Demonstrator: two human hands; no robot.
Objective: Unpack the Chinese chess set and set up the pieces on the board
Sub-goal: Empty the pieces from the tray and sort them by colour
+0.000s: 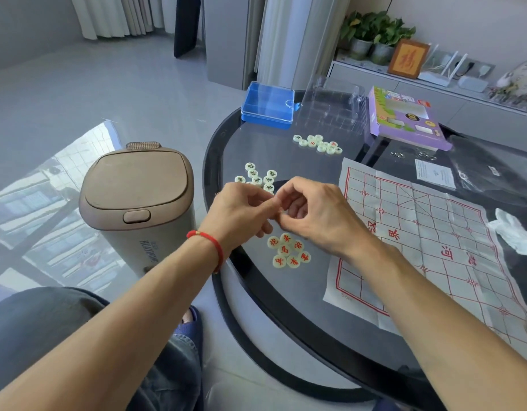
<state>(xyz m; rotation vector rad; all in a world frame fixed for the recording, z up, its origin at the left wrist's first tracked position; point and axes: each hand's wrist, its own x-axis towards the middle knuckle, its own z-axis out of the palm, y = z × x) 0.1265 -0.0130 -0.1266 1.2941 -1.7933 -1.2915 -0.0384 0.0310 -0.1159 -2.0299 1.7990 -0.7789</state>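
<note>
A creased paper chess board [428, 247] with red lines lies on the glass table [286, 155], right of my hands. Pale round pieces sit in three loose groups: red-marked ones [289, 252] just below my hands, green-marked ones [258, 176] just beyond them, and a mixed cluster [317, 143] farther back. My left hand [241, 212] and right hand [312, 212] meet fingertip to fingertip above the table. What their pinched fingertips hold is too small to tell. No pieces stand on the board.
A blue plastic case [268, 105] and a clear plastic tray [330, 108] sit at the table's far side, with a purple box [404, 117] to their right. A brown lidded bin [137, 200] stands on the floor left of the table. A black bag [493, 173] and white tissue [514, 232] lie right.
</note>
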